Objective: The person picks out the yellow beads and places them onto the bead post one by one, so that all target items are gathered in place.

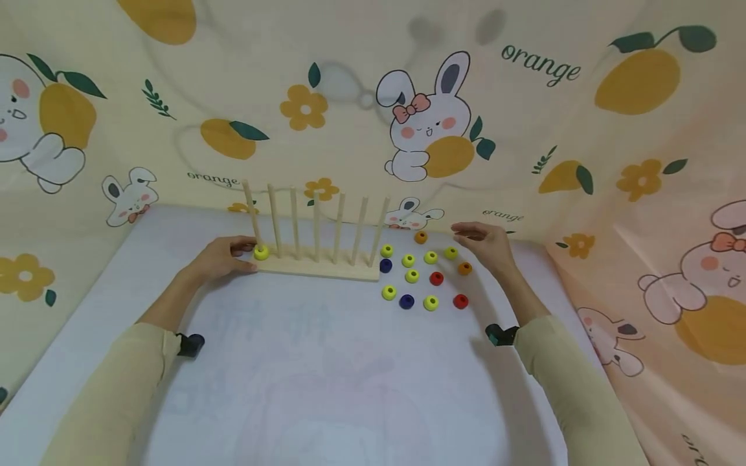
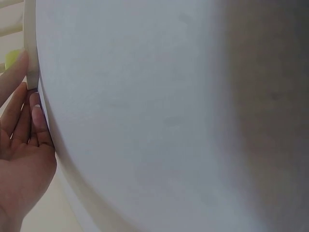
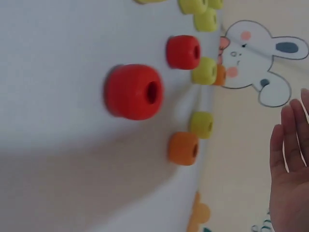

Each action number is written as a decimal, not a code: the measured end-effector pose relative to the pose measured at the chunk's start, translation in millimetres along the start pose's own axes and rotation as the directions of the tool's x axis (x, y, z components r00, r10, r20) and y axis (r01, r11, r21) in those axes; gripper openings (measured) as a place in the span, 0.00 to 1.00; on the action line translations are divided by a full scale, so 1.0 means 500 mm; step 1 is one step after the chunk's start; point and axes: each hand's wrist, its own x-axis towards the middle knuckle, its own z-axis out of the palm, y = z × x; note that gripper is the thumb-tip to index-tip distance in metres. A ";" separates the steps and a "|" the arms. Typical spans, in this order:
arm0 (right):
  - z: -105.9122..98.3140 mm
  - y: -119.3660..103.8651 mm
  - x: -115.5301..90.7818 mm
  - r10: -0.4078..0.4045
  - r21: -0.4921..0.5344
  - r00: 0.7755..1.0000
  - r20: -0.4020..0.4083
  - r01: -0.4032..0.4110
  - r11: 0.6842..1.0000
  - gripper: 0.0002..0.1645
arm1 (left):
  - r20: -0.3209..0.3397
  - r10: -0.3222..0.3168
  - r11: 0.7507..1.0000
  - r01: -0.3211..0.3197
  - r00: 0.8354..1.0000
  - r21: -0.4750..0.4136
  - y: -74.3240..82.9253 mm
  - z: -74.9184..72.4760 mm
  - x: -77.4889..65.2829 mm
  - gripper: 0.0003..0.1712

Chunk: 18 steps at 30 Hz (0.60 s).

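A wooden peg rack [image 1: 317,266] with several upright pegs stands on the table, and one yellow bead [image 1: 261,252] sits around the foot of its leftmost peg. My left hand [image 1: 224,257] holds the left end of the rack's base, thumb in front and fingers at the end and back. In the left wrist view the thumb lies beside the yellow bead. Above the far right of the loose beads hovers my right hand [image 1: 485,244], fingers extended and holding nothing. Nearest below it are a yellow bead [image 1: 451,253] and an orange bead [image 1: 464,268].
Right of the rack lie several loose beads: yellow ones, red beads [image 3: 134,92], dark blue beads [image 1: 406,301] and another orange bead [image 1: 421,237]. A patterned cloth [image 1: 350,77] with rabbits and oranges rises behind the white table [image 1: 303,382] and along its sides.
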 end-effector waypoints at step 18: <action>-0.002 0.108 -0.011 0.051 -0.102 0.999 -0.010 -0.052 0.993 0.21 | -0.025 0.005 1.000 -0.004 1.000 0.024 -0.001 0.006 0.001 0.43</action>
